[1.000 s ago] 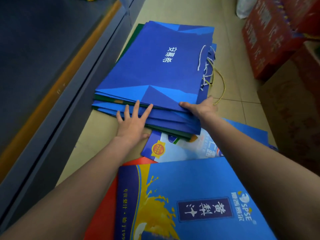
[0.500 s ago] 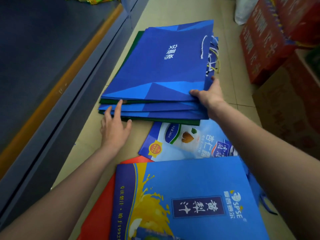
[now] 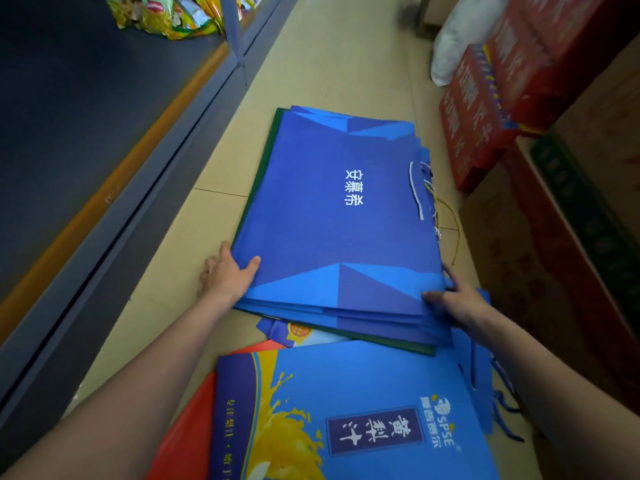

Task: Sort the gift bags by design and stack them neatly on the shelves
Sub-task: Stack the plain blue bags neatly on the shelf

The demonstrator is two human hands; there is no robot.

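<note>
A stack of flat dark-blue gift bags with white characters lies on the floor tiles, cord handles at its right edge. My left hand grips the stack's near left corner, thumb on top, fingers hidden beneath. My right hand holds the near right corner, thumb on the top bag. A green bag edge shows under the stack at the left. Nearer me lies a light-blue bag with an orange splash design, over a red bag. A white-and-blue bag peeks out between the piles.
A dark shelf with an orange front strip runs along the left, snack packets at its far end. Red cartons and brown cardboard boxes line the right side. A white sack sits at the far right. Beige floor tiles stretch ahead.
My left hand moved from the floor beside the stack to grip its near left corner. My right hand shifted to the near right corner. The view tilted up, showing more shelf and floor.
</note>
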